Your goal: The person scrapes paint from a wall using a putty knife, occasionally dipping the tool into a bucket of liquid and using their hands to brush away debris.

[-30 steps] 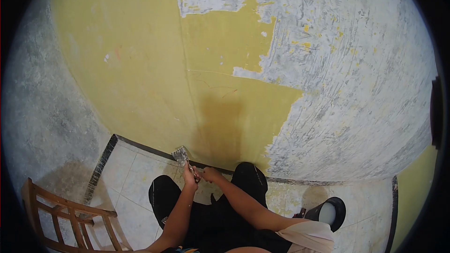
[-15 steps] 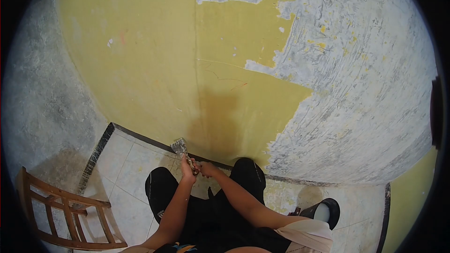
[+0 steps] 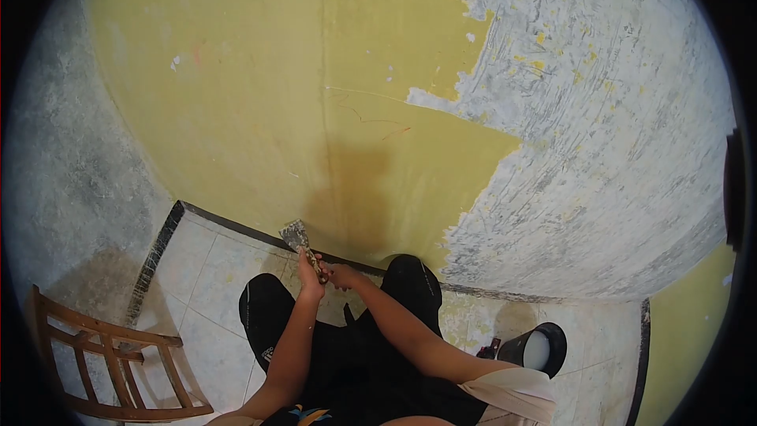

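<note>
A paint scraper (image 3: 295, 237) with a wide, stained blade is held in front of me, blade pointing up and left toward the foot of the wall. My left hand (image 3: 310, 274) is closed round its handle. Right beside the handle's lower end is my right hand (image 3: 341, 276), fingers curled in; whether it grips anything is too small to make out. Yellow paint (image 3: 236, 110) covers the left of the wall, while the right part is bare, scratched grey-white plaster (image 3: 599, 150) with yellow flecks.
A wooden chair or rack (image 3: 118, 371) lies at lower left. On the right, a black bucket (image 3: 561, 347) holding pale liquid stands on the tiled floor (image 3: 205, 300), a small dark object (image 3: 489, 349) beside it. Black skirting (image 3: 229, 227) edges the wall; a grey wall (image 3: 55, 150) is left.
The view has shifted slightly, so the wall sits a little higher and further left. The scraper has moved a little up and left in view, still in my left hand.
</note>
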`<move>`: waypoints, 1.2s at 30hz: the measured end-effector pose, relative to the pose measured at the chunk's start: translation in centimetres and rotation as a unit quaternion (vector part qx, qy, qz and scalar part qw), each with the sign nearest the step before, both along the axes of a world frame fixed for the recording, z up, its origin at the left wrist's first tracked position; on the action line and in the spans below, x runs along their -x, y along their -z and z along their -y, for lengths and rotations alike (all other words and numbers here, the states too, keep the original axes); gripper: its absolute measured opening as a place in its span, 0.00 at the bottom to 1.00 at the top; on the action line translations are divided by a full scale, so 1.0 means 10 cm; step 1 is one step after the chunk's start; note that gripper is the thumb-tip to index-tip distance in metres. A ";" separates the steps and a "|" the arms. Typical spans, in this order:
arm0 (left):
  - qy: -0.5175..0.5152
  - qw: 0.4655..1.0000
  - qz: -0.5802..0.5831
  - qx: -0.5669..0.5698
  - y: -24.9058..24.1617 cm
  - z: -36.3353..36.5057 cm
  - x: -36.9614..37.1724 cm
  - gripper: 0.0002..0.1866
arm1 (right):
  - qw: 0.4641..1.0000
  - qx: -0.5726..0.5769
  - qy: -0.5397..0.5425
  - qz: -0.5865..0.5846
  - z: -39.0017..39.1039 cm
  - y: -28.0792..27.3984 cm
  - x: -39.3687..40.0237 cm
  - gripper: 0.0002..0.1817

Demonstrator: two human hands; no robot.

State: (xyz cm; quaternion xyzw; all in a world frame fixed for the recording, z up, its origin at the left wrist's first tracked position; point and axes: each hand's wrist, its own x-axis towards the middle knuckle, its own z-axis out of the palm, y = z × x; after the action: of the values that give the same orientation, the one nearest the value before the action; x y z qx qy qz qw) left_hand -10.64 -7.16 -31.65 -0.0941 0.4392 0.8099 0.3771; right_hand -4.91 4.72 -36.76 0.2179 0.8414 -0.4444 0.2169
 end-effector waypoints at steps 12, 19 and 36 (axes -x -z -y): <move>-0.009 0.985 -0.147 0.091 -0.51 -0.03 -0.15 0.25 | 0.999 0.037 0.008 -0.021 -0.07 0.34 0.01 0.24; 0.003 0.952 -0.290 0.095 -0.66 0.02 -0.10 0.17 | 1.000 0.008 -0.015 -0.009 -0.02 0.04 -0.06 0.26; 0.009 0.964 -0.248 0.096 -0.50 -0.03 -0.10 0.15 | 0.972 -0.060 -0.096 -0.206 0.03 -0.23 -0.15 0.19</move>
State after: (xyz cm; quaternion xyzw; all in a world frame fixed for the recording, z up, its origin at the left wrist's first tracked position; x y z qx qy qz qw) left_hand -9.67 -6.88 -26.61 0.0776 0.5953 0.7586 0.2532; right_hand -3.40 4.42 -34.42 0.0525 0.9103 -0.4051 0.0676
